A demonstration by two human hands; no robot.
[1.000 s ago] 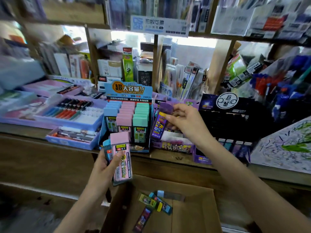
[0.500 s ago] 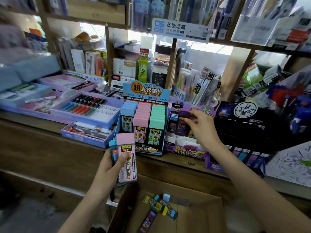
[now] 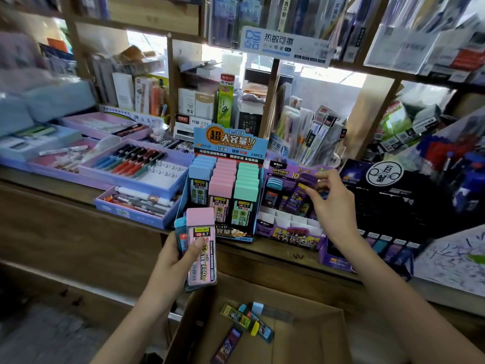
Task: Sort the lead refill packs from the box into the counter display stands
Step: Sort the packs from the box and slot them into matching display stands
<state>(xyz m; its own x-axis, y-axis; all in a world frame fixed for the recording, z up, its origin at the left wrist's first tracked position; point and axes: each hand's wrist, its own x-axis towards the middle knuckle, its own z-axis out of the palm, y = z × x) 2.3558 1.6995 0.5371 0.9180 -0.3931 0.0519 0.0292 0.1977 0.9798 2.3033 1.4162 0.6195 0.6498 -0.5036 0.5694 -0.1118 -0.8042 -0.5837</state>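
Note:
My left hand [image 3: 175, 261] grips a pink-capped lead refill pack [image 3: 202, 256], with a blue pack [image 3: 179, 233] stacked behind it, just in front of the blue display stand [image 3: 228, 143]. That stand holds rows of blue, pink and green packs. My right hand [image 3: 332, 206] pinches the top of a purple refill pack [image 3: 298, 197], which stands in a back slot of the purple display stand [image 3: 287, 233]. Below the counter, the cardboard box [image 3: 320, 340] holds several loose packs [image 3: 248, 320].
Lilac and blue pen trays [image 3: 136, 166] fill the counter to the left. A black display stand [image 3: 388, 195] sits right of the purple one. Wooden shelves packed with stationery rise behind. The counter's front edge [image 3: 262, 253] runs above the box.
My right hand has carried the purple pack from in front of the purple stand back into one of its slots. The left hand keeps its packs; the view shifted slightly.

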